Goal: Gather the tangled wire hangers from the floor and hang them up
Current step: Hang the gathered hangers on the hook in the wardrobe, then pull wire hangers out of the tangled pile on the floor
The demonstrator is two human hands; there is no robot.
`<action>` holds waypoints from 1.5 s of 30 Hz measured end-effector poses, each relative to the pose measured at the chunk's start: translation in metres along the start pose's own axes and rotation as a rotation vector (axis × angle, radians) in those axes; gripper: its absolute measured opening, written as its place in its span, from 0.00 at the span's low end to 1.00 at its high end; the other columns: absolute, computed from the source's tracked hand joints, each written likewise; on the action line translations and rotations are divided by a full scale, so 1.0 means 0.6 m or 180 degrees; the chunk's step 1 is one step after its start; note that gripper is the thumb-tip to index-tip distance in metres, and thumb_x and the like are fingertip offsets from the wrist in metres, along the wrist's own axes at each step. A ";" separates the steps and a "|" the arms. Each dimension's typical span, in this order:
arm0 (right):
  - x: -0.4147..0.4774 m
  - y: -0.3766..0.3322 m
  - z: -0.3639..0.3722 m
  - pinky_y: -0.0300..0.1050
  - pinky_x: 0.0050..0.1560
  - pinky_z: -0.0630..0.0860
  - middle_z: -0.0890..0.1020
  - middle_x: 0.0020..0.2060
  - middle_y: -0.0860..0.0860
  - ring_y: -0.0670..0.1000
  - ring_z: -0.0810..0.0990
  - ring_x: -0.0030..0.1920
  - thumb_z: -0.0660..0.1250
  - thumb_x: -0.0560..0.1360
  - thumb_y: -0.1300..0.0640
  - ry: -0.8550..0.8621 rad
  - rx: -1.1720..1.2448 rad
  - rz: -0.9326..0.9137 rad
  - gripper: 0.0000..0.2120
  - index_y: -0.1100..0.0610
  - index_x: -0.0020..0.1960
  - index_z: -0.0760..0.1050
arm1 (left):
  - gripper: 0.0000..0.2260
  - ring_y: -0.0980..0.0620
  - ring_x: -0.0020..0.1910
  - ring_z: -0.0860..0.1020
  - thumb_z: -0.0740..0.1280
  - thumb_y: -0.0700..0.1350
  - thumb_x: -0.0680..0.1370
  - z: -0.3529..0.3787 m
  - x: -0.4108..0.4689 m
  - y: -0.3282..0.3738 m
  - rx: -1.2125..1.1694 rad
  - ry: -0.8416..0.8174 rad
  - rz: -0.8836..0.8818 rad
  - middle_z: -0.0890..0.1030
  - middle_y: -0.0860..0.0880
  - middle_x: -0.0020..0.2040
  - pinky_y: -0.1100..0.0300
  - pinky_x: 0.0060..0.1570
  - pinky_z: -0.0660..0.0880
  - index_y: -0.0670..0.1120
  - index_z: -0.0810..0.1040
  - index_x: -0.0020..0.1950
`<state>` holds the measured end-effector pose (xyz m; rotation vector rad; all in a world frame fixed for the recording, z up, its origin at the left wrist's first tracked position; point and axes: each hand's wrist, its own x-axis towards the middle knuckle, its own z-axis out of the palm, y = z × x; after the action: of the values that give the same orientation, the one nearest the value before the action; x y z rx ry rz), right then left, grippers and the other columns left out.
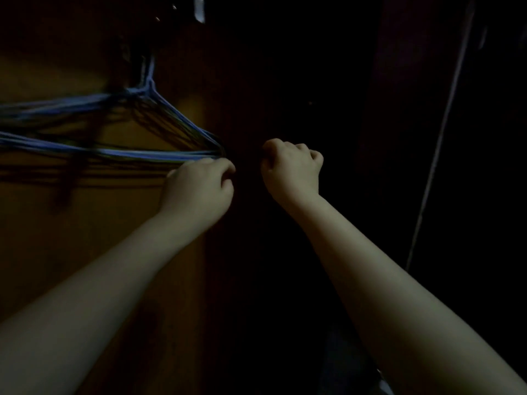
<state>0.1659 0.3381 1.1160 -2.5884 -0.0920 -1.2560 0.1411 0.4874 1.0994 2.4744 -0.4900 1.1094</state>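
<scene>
a: where are the hangers?

b: a bundle of thin blue wire hangers (128, 153) hangs flat against a brown wooden panel (85, 223), in the upper left of the view. the necks are bunched together at the top and run up into the dark. i cannot tell what they hook onto.

a: which way do they lie?

b: necks up, bottom bars down. the long axis runs level, left to right. the left shoulder passes out at the left edge. the right shoulder narrows to a point aimed right, toward the two hands. the wires fan out a little, so the bars do not sit in one line, and they throw dark striped shadows on the panel beneath.

a: and the left hand?

b: the left hand (199, 183) is right at that pointed corner, its back toward the camera, fingers curled. its grip is clamped on the corner of the bundle, and the bottom wires run straight into the fingers.

a: the right one?

b: the right hand (291, 166) is near the left, on its right, with a dark gap between them. it is apart from the hangers. the fingers are rolled into a fist, so the grip is together, with nothing to be seen in it.

a: anything else?

b: both forearms reach up from the bottom corners. right of the panel it is very dark. a thin pale strip (439, 138) slants down the far right, and a small shiny fitting (199, 10) glints at the top edge.
</scene>
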 end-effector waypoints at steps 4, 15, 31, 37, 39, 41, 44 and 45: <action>-0.091 0.068 -0.054 0.54 0.67 0.58 0.78 0.60 0.48 0.53 0.70 0.64 0.56 0.79 0.51 -0.0063 -0.0179 0.0276 0.18 0.49 0.67 0.69 | 0.15 0.43 0.59 0.72 0.61 0.46 0.77 0.029 -0.043 0.077 -0.0096 -0.0094 0.0279 0.78 0.46 0.59 0.49 0.55 0.67 0.49 0.74 0.64; -0.316 0.334 -0.196 0.54 0.68 0.56 0.75 0.62 0.47 0.53 0.67 0.66 0.57 0.79 0.49 -0.0232 -0.0893 0.1193 0.17 0.49 0.66 0.72 | 0.16 0.49 0.62 0.71 0.57 0.49 0.80 0.181 -0.187 0.383 -0.0569 -0.0601 0.0793 0.78 0.51 0.58 0.51 0.58 0.65 0.51 0.72 0.66; -0.665 0.728 -0.235 0.55 0.70 0.55 0.75 0.63 0.51 0.55 0.68 0.66 0.57 0.79 0.50 -0.0809 -0.1231 0.2345 0.20 0.51 0.69 0.68 | 0.12 0.44 0.50 0.76 0.57 0.47 0.80 0.483 -0.468 0.724 -0.0761 -0.1337 0.0899 0.81 0.47 0.43 0.52 0.49 0.65 0.46 0.79 0.52; -0.856 0.817 -0.091 0.55 0.69 0.53 0.76 0.62 0.52 0.56 0.67 0.65 0.55 0.79 0.51 -0.0913 -0.1380 0.2805 0.19 0.52 0.68 0.69 | 0.13 0.44 0.48 0.76 0.57 0.48 0.80 0.671 -0.633 0.680 -0.0600 -0.1640 0.1094 0.81 0.47 0.42 0.52 0.48 0.65 0.46 0.79 0.50; -0.930 0.845 -0.033 0.54 0.68 0.54 0.75 0.63 0.53 0.56 0.67 0.65 0.56 0.78 0.51 -0.0984 -0.1376 0.2906 0.20 0.53 0.69 0.68 | 0.12 0.43 0.46 0.76 0.58 0.47 0.79 0.738 -0.694 0.665 -0.0605 -0.1629 0.1186 0.81 0.46 0.43 0.53 0.46 0.65 0.45 0.79 0.51; -1.007 0.869 0.026 0.53 0.68 0.54 0.75 0.63 0.53 0.56 0.67 0.66 0.56 0.78 0.51 -0.1068 -0.1308 0.3011 0.20 0.53 0.69 0.68 | 0.12 0.42 0.49 0.76 0.58 0.47 0.79 0.803 -0.759 0.649 -0.0582 -0.1742 0.1251 0.80 0.44 0.46 0.52 0.47 0.65 0.45 0.78 0.53; -1.125 0.902 0.117 0.55 0.70 0.54 0.74 0.65 0.53 0.56 0.66 0.66 0.56 0.79 0.51 -0.1261 -0.1190 0.3115 0.21 0.53 0.70 0.67 | 0.14 0.42 0.57 0.71 0.56 0.48 0.80 0.900 -0.866 0.621 -0.0535 -0.2021 0.1303 0.79 0.44 0.54 0.51 0.51 0.64 0.45 0.76 0.59; -1.164 0.912 0.148 0.56 0.70 0.54 0.74 0.65 0.53 0.56 0.66 0.67 0.57 0.79 0.51 -0.1308 -0.1181 0.3137 0.21 0.53 0.70 0.67 | 0.15 0.42 0.58 0.70 0.56 0.49 0.80 0.932 -0.901 0.610 -0.0499 -0.2074 0.1348 0.78 0.45 0.56 0.51 0.51 0.64 0.46 0.75 0.61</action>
<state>-0.1091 -0.1262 0.4063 -2.5138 1.2642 -0.3911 -0.0139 -0.0112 0.4167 2.6129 -1.2768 0.3272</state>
